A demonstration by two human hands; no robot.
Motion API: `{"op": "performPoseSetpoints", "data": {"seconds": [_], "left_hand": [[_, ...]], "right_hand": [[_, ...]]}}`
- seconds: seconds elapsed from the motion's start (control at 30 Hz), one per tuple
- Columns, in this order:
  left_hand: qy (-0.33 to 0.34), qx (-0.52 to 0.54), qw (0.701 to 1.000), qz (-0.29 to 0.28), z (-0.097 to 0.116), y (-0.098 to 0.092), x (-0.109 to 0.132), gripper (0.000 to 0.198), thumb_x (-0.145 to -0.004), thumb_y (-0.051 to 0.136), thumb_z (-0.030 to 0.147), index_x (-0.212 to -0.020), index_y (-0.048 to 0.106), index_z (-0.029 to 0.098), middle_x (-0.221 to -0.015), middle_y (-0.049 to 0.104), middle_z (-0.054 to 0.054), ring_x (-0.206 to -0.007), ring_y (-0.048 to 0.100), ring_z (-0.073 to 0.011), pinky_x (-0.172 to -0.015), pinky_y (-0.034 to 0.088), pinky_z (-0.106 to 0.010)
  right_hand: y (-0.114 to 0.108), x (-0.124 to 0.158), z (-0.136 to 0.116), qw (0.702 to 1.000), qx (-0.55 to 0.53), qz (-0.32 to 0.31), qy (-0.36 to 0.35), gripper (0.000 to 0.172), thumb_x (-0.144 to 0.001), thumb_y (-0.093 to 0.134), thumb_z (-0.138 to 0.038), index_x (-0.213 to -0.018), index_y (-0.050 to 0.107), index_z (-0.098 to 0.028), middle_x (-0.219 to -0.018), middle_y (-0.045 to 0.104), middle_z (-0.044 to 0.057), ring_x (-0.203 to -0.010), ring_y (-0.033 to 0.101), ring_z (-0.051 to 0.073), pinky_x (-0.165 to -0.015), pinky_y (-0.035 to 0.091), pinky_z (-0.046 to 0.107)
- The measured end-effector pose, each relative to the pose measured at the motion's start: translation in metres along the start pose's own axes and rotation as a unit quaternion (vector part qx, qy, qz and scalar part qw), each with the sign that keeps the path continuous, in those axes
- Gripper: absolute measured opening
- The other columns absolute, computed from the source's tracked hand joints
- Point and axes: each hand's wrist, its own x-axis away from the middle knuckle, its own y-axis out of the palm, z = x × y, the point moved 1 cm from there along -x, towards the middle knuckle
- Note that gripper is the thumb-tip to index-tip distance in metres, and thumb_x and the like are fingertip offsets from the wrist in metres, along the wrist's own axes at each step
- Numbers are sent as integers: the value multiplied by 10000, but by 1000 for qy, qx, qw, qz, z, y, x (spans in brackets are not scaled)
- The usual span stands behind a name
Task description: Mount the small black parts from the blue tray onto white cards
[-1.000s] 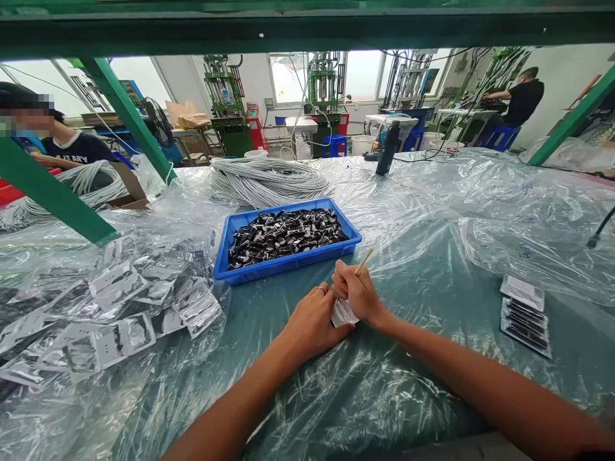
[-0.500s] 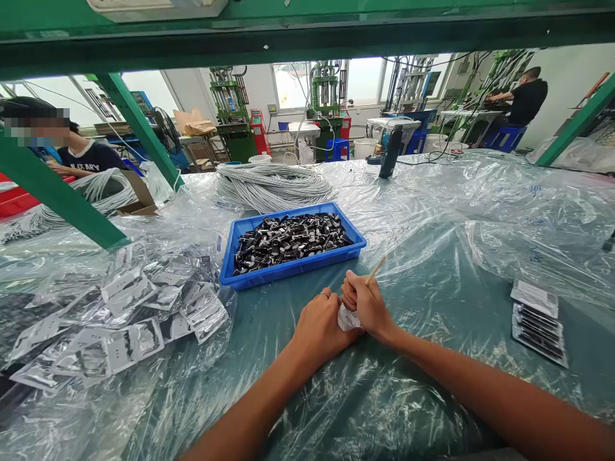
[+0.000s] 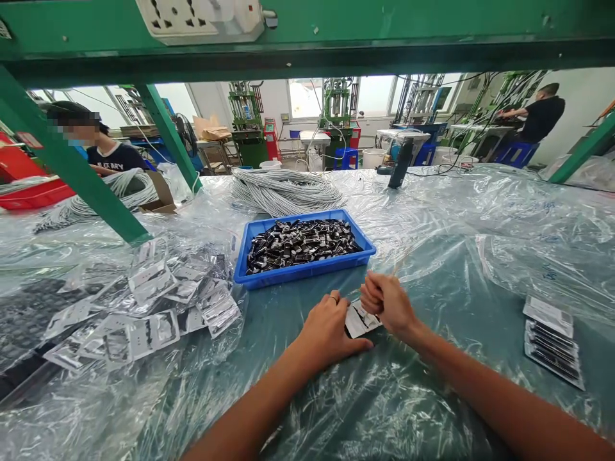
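Observation:
A small printed silver-and-white packet [image 3: 358,321] lies on the plastic-covered table in front of me. My left hand [image 3: 327,326] holds it down by its left edge, thumb stretched out below it. Closed in a fist over the packet's upper right part is my right hand [image 3: 390,306]. From the top of that fist a thin wooden-looking stick [image 3: 396,264] sticks up, faint and blurred now. The stick's lower end is hidden by the fingers. Just beyond my hands stands a blue tray [image 3: 307,274] full of small black-and-silver parts.
Similar packets [image 3: 154,333] lie heaped on the left. A neat stack of packets [image 3: 552,346] sits at the right. Behind the tray are a coil of grey cable [image 3: 288,191] and a dark upright tool [image 3: 400,165]. A green shelf beam [image 3: 307,54] crosses overhead. Two people sit farther off.
My right fist has lifted and moved a little away from my left hand, uncovering more of the packet. My left thumb has spread out. The camera view has shifted, showing more of the beam.

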Motion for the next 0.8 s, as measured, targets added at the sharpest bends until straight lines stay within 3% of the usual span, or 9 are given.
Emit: {"op": "performPoseSetpoints", "data": {"seconds": [0.1,0.27,0.47,0.6,0.8], "left_hand": [[-14,24,999,-16,-5,-2,1,588,-691,756,508,-1150,592,179,-1149,532,-117,-1050,554,-289,-858,471,-379],[-52,53,997,-2,-6,0,-2,463,-714,750,405,-1082,599,168,-1059,564,-89,-989,561,-263,-842,455,-366],[-42,82,996,15,-3,1,-6,410,-649,795,389,-933,593,172,-946,592,-57,-885,574,-244,-740,441,-332],[-23,101,994,42,-5,2,-6,376,-651,787,378,-902,583,186,-907,597,-39,-861,576,-232,-735,432,-325],[-38,92,994,40,-11,1,-4,412,-679,770,441,-923,589,163,-961,606,-80,-902,590,-260,-782,458,-362]], "right_hand": [[3,-5,4,996,-53,-1,-73,563,-799,646,-431,-444,276,-198,-425,187,-96,-377,139,40,-418,113,256],[10,-13,18,995,-44,-1,-85,596,-809,633,-526,-453,284,-201,-426,207,-88,-379,167,50,-431,114,270],[16,-16,29,994,-24,14,-109,585,-814,616,-528,-451,287,-210,-429,228,-81,-387,198,59,-434,143,277],[17,-11,30,996,-2,-4,-84,562,-814,610,-517,-448,306,-216,-420,238,-82,-385,208,60,-427,146,274],[13,3,14,996,38,-75,32,544,-831,577,-510,-474,281,-225,-429,221,-91,-382,206,61,-424,154,266]]}}
